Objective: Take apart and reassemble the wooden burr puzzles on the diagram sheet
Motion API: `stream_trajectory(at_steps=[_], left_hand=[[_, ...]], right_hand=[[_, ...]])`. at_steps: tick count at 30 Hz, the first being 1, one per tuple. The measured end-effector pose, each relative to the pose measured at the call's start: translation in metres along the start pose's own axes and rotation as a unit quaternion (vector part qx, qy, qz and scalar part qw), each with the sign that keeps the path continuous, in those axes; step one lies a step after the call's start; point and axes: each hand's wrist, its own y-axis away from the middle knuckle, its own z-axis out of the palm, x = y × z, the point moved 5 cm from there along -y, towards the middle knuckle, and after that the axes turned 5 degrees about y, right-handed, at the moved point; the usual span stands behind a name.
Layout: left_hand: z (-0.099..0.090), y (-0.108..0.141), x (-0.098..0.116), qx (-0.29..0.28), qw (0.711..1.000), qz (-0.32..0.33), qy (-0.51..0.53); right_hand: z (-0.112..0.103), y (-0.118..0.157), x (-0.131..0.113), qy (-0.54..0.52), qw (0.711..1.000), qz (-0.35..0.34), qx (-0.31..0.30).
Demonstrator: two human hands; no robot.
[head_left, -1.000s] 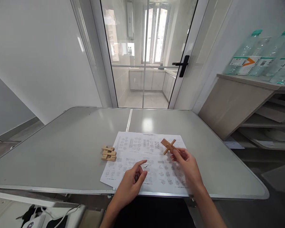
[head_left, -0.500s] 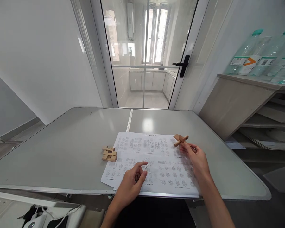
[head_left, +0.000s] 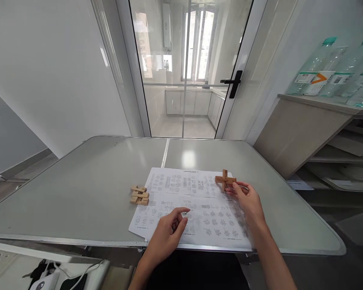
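Observation:
Between the fingertips of my right hand (head_left: 245, 197) is a cross-shaped wooden puzzle piece (head_left: 224, 180), made of joined wooden bars and held over the sheet's upper right corner. My left hand (head_left: 171, 228) rests over the lower middle of a printed instruction sheet (head_left: 196, 201); thumb and index finger are apart, the other fingers curl in, and nothing shows in it. Small line diagrams cover the sheet. Several notched wooden puzzle bars (head_left: 139, 195) lie side by side across the sheet's left edge.
The sheet lies on a grey folding table (head_left: 93, 189) with a centre seam. Beyond it stands a glass door (head_left: 186, 100) with a black handle (head_left: 235, 83). Plastic bottles (head_left: 323, 68) stand on a wooden shelf (head_left: 314, 129) at right. A white surface (head_left: 9, 268) with cables is at lower left.
My right hand has turned the wooden puzzle piece, so its cross shape now faces me, upright instead of slanted. The left hand has barely moved.

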Motion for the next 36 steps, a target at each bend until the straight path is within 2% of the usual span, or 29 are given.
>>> stream_trajectory(at_steps=[5, 9, 12, 18, 21, 23, 25, 27, 29, 31, 36], left_hand=[[0.000, 0.000, 0.001, 0.007, 1.000, 0.004, -0.002], [-0.001, 0.000, 0.003, 0.012, 1.000, 0.006, 0.000], [-0.001, 0.000, 0.002, 0.010, 1.000, 0.005, -0.003], [-0.002, -0.005, -0.004, 0.042, 0.999, 0.009, -0.018], [-0.016, -0.009, -0.009, 0.098, 0.992, 0.027, -0.079], [-0.036, -0.010, -0.009, 0.191, 0.965, 0.058, -0.169], [-0.058, -0.009, -0.008, 0.309, 0.911, 0.075, -0.262], [-0.076, -0.010, -0.010, 0.369, 0.869, 0.053, -0.327], [-0.089, -0.014, -0.016, 0.379, 0.849, 0.016, -0.368], [-0.097, -0.021, -0.023, 0.366, 0.843, -0.015, -0.394], [-0.105, -0.032, -0.042, 0.359, 0.833, -0.069, -0.416]], right_hand=[[0.000, 0.006, -0.001, -0.002, 1.000, 0.006, 0.002], [0.001, 0.022, 0.001, -0.020, 1.000, 0.013, -0.012], [0.004, 0.038, 0.002, -0.018, 0.999, 0.018, -0.046], [0.010, 0.065, 0.003, 0.044, 0.984, -0.026, -0.168], [0.009, 0.071, 0.003, 0.069, 0.978, -0.049, -0.193], [0.009, 0.074, 0.001, 0.084, 0.975, -0.061, -0.198], [0.009, 0.076, -0.002, 0.102, 0.972, -0.069, -0.201], [0.009, 0.078, -0.004, 0.116, 0.970, -0.075, -0.202], [0.009, 0.080, -0.006, 0.118, 0.969, -0.077, -0.202], [0.008, 0.081, -0.006, 0.114, 0.970, -0.077, -0.202], [0.008, 0.080, -0.004, 0.114, 0.970, -0.080, -0.199]])
